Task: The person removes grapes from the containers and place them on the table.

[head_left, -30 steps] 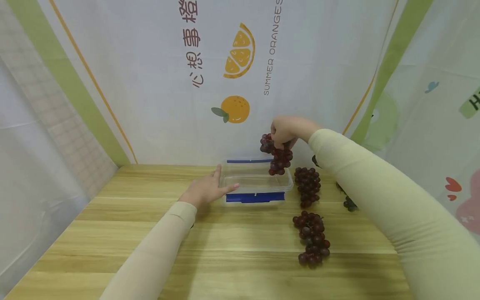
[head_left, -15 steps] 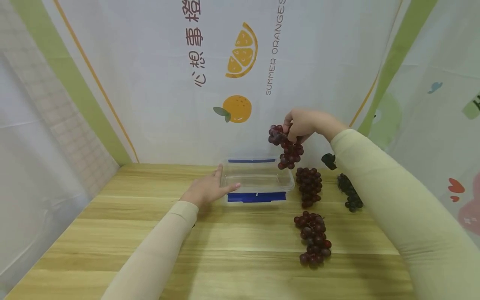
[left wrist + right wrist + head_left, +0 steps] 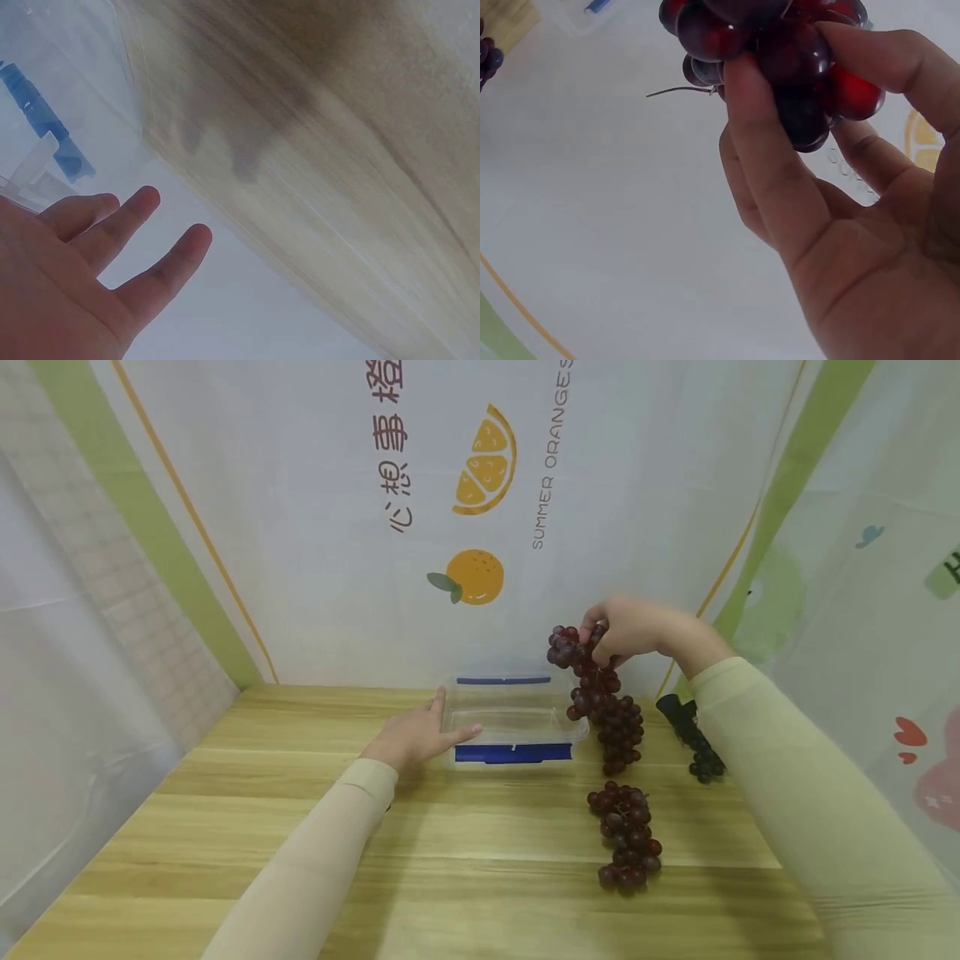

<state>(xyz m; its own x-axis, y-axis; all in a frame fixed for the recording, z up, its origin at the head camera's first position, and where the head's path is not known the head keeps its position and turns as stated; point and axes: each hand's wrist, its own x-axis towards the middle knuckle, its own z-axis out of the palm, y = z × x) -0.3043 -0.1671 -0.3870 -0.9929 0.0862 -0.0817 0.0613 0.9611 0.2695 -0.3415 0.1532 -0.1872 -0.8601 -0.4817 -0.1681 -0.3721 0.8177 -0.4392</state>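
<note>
My right hand (image 3: pixel 626 628) pinches a bunch of dark red grapes (image 3: pixel 588 681) between thumb and fingers, and the bunch hangs down at the container's right end. In the right wrist view the fingertips press round the grapes (image 3: pixel 791 56) from both sides. A clear plastic container (image 3: pixel 502 722) with blue clips stands at the back of the table. My left hand (image 3: pixel 412 735) rests at its left end with straight, spread fingers. In the left wrist view that hand (image 3: pixel 97 270) lies beside the container's wall (image 3: pixel 82 67). A second red bunch (image 3: pixel 621 739) is partly covered by the held one.
Another red bunch of grapes (image 3: pixel 626 839) lies nearer on the wooden table (image 3: pixel 480 860). A dark bunch of grapes (image 3: pixel 703 760) lies to the right, beside the right sleeve (image 3: pixel 795 802). A white printed cloth (image 3: pixel 337 568) hangs just behind the container.
My right hand has moved right with its bunch of grapes, from over the container to its right end, rising first and then lowering. The left hand stays put.
</note>
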